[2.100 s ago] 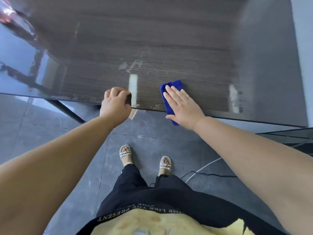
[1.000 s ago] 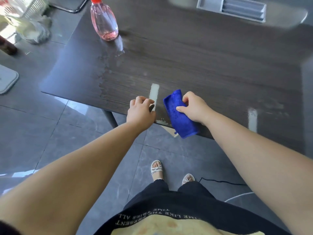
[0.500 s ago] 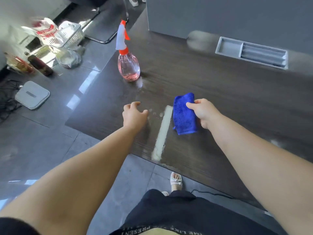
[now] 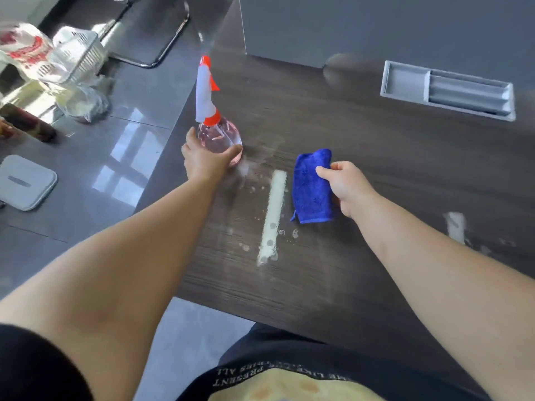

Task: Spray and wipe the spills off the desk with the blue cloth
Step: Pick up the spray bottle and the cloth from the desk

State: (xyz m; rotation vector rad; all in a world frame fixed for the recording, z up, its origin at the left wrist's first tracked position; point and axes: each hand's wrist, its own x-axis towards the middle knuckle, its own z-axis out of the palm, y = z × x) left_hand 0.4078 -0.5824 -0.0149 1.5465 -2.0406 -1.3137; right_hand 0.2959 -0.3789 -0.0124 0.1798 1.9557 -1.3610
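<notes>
A dark wood-grain desk (image 4: 362, 169) carries a long pale spill streak (image 4: 273, 215) with small droplets around it. A second pale smear (image 4: 456, 227) lies further right. The folded blue cloth (image 4: 311, 186) lies just right of the streak, and my right hand (image 4: 346, 188) pinches its right edge. A spray bottle (image 4: 215, 123) with pink liquid, a white trigger head and orange trim stands near the desk's left edge. My left hand (image 4: 205, 159) wraps round its round base.
A grey cable tray (image 4: 447, 91) is set into the desk at the back right. On the floor to the left are a white basket (image 4: 76, 53), plastic bags (image 4: 27, 47), dark bottles (image 4: 27, 124) and a flat grey scale (image 4: 24, 182). A chair base (image 4: 153, 44) stands behind.
My left hand moved from the desk beside the streak up to the spray bottle and closed round its base. My right hand stays on the blue cloth. The view tilted upward.
</notes>
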